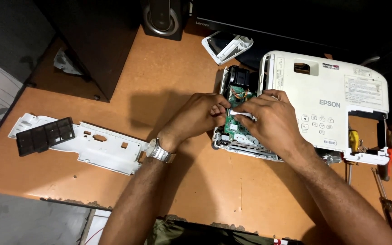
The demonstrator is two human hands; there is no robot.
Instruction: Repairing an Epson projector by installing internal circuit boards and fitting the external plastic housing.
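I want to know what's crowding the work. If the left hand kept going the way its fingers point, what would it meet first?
The left hand points right, toward the opened projector. It would almost at once meet the green circuit board and the right hand over it; depth is unclear.

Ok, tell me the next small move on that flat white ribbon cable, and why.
Probably ease the flat white ribbon cable straight out of the green circuit board: both the left hand and the right hand pinch it there, inside the opened white plastic projector.
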